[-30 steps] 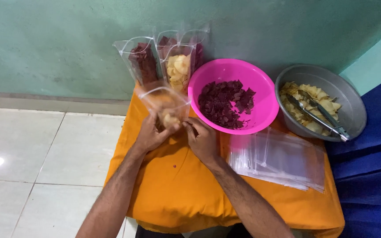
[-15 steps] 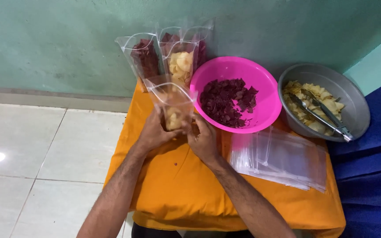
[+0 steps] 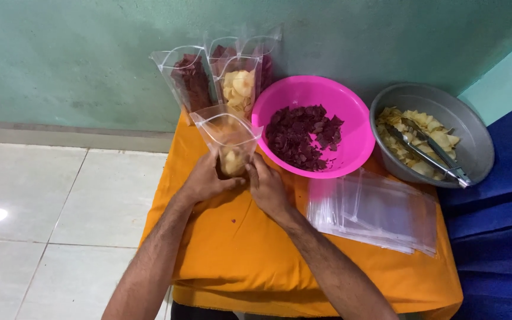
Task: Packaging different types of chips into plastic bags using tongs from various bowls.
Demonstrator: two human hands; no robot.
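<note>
Fingers (image 3: 223, 172) of both hands around upright pouch (image 3: 230, 139)

A pink bowl (image 3: 351, 115) of dark red chips (image 3: 303, 136) sits on the orange cloth (image 3: 238, 249) that covers the counter. Just beside it, to the right, a grey metal bowl (image 3: 475, 142) holds pale yellow chips (image 3: 425, 127) with metal tongs (image 3: 428, 154) lying across them. In front of both bowls lies a flat stack of clear plastic bags (image 3: 374, 210). Filled clear bags (image 3: 220, 74) of red and yellow chips stand against the green wall (image 3: 90, 53). White floor tiles (image 3: 48, 207) lie to the left, blue fabric (image 3: 499, 237) to the right.
</note>
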